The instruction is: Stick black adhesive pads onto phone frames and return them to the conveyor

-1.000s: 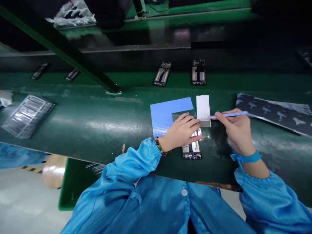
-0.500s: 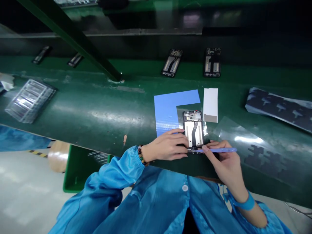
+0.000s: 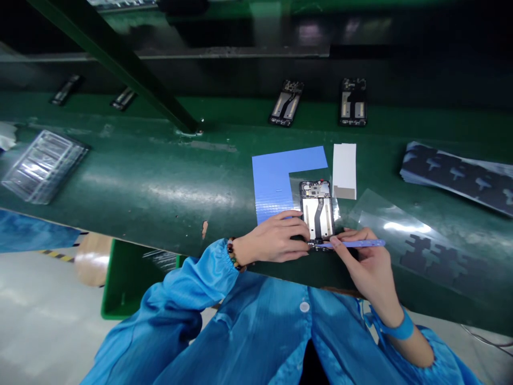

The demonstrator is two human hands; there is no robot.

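Note:
An opened phone (image 3: 325, 214) lies on the green bench in front of me, its inner side up with a dark flex cable down the middle. My left hand (image 3: 282, 238) presses curled fingers against the phone's left edge and holds it steady. Between thumb and fingers, my right hand (image 3: 366, 262) pinches slim purple tweezers (image 3: 364, 243). Their tip touches the small parts at the phone's near end; the exact contact is too small to make out. An L-shaped blue sheet (image 3: 272, 179) and a white card (image 3: 344, 166) lie close around the phone.
Two more opened phones (image 3: 287, 103) (image 3: 353, 102) lie at the back, with others far left. Stacked clear trays (image 3: 46, 166) sit left, behind a green post (image 3: 152, 91). Dark die-cut sheets (image 3: 457, 174) and a clear film (image 3: 395, 224) lie right. A green bin (image 3: 124, 283) stands below.
Both hands stay at the phone, with the tweezers still at its near end. The right hand and tweezers shift very slightly; the whole view has moved a little.

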